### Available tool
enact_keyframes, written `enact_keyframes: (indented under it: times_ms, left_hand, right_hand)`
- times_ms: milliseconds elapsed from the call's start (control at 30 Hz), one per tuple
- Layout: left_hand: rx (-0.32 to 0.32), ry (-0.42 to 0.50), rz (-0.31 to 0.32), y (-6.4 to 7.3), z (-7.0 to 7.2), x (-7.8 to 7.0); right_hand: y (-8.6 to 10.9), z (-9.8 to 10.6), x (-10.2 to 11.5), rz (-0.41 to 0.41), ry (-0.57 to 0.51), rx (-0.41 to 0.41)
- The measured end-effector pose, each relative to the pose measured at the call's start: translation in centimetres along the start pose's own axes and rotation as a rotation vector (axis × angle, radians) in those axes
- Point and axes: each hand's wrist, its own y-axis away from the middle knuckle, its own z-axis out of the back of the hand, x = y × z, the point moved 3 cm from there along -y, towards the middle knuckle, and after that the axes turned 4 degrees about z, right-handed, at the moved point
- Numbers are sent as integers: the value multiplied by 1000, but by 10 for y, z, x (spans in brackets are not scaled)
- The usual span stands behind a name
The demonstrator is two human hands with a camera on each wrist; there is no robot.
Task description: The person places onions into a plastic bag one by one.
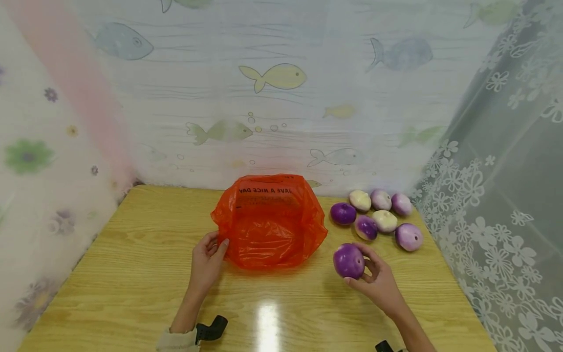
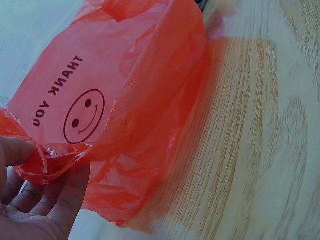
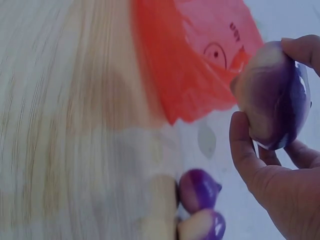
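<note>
My left hand pinches the left rim of a red plastic bag, its thumb and fingers gathering the film in the left wrist view. The bag stands with its mouth spread towards me, and its smiley-face print shows through reversed. In my right hand is a purple-and-white onion, gripped between thumb and fingertips and held up to the right of the bag. The right wrist view shows this onion raised, with the bag behind it.
Several purple and pale onions lie grouped at the table's back right, including a dark purple onion close to the bag. The wooden table meets a fish-patterned curtain behind and a flowered sheer curtain at right.
</note>
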Motion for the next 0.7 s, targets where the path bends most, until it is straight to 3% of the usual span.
enact_keyframes:
  times_ms: [267, 533, 700]
  left_hand:
    - [-22, -32, -19, -2, -1, 6]
    - [-24, -56, 1, -4, -1, 5]
    - [-19, -48, -3, -4, -1, 6]
  right_hand:
    - [-13, -34, 13, 15, -34, 110]
    - [-44, -70, 26, 76, -36, 209]
    - [-63, -87, 33, 33, -6, 232]
